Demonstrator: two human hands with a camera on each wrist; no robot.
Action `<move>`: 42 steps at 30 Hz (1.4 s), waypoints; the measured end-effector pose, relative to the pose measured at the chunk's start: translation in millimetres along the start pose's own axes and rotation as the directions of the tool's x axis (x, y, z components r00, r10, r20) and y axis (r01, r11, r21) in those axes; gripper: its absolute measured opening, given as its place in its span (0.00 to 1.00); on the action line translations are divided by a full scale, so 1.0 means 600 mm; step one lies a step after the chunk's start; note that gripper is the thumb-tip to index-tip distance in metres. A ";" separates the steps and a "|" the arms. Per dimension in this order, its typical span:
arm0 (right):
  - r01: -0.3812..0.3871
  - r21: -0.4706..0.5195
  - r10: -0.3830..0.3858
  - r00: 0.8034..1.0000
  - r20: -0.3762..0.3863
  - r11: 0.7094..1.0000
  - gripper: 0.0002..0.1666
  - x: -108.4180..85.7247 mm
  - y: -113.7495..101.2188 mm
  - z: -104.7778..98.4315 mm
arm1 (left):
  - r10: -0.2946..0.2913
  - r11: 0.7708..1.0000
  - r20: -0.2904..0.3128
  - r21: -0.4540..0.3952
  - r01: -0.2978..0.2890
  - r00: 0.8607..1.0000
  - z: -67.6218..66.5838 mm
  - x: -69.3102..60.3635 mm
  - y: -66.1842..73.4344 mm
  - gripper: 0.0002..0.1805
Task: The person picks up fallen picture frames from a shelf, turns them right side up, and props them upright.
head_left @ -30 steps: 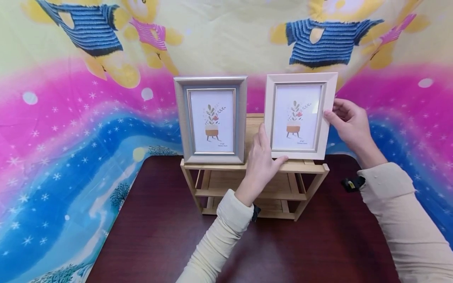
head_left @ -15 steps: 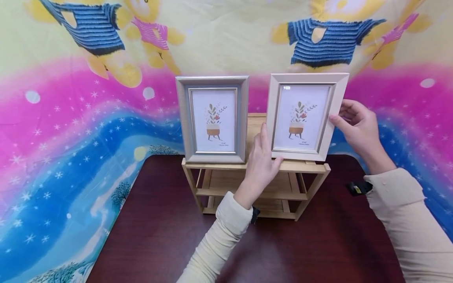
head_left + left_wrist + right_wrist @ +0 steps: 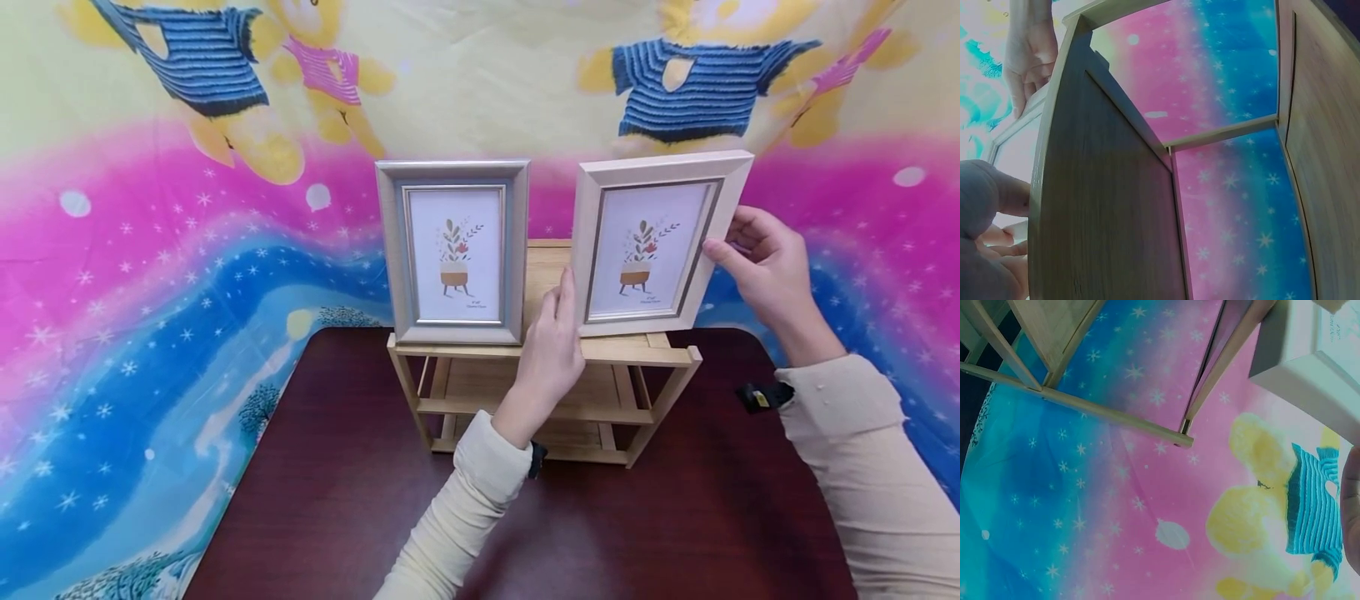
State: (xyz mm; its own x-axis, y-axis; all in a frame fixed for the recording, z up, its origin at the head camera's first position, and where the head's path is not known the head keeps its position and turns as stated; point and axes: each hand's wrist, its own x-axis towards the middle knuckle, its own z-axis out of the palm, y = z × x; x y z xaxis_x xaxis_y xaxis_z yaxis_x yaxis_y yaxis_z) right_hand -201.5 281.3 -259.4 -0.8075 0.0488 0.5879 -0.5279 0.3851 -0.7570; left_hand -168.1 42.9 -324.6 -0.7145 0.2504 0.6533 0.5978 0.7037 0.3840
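A white picture frame (image 3: pixel 658 243) with a plant print leans tilted at the right of the wooden shelf rack (image 3: pixel 517 410), its lower right corner higher than its lower left. My right hand (image 3: pixel 772 271) pinches its right edge, thumb in front and fingers behind. At its lower left edge my left hand (image 3: pixel 551 346) rests with the fingers fairly straight, touching the side. In the left wrist view, the left thumb (image 3: pixel 1007 197) lies by the top board's edge. A silver-grey picture frame (image 3: pixel 453 250) with the same print stands upright at the left of the top shelf.
The rack stands on a dark reddish-brown table (image 3: pixel 330 517). Behind it hangs a colourful cloth (image 3: pixel 480 92) printed with bears and snowflakes. The silver frame is close beside the left hand.
The white frame has moved right and turned, its right side lifting. My right hand went right with it. My left thumb has come away from the frame's bottom front.
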 end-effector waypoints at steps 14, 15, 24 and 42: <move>-0.011 0.008 0.010 0.999 0.052 1.000 0.22 0.015 0.010 -0.002 | 0.105 0.994 -0.066 0.040 -0.102 0.992 -0.001 -0.010 0.001 0.37; -0.011 0.011 0.011 0.998 0.057 1.000 0.22 0.015 0.010 -0.002 | 0.107 0.994 -0.067 0.037 -0.105 0.992 -0.001 -0.011 0.002 0.38; -0.034 -0.012 0.035 0.992 0.122 0.999 0.23 0.025 0.011 -0.001 | 0.106 0.994 -0.067 -0.004 -0.107 0.992 -0.004 -0.019 0.011 0.42; 0.090 -0.215 -0.087 0.996 0.022 0.972 0.39 0.043 -0.042 -0.005 | 0.123 0.991 -0.125 -0.036 -0.129 0.985 0.001 -0.025 0.015 0.42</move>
State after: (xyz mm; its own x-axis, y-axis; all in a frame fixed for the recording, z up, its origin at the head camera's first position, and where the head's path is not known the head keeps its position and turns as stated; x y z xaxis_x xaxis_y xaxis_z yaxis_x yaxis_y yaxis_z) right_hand -208.1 275.6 -224.4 -0.7642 -0.0052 0.6450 -0.5289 0.5774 -0.6220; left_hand -151.9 45.9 -331.4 -0.5845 0.2505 0.7718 0.6973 0.6414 0.3199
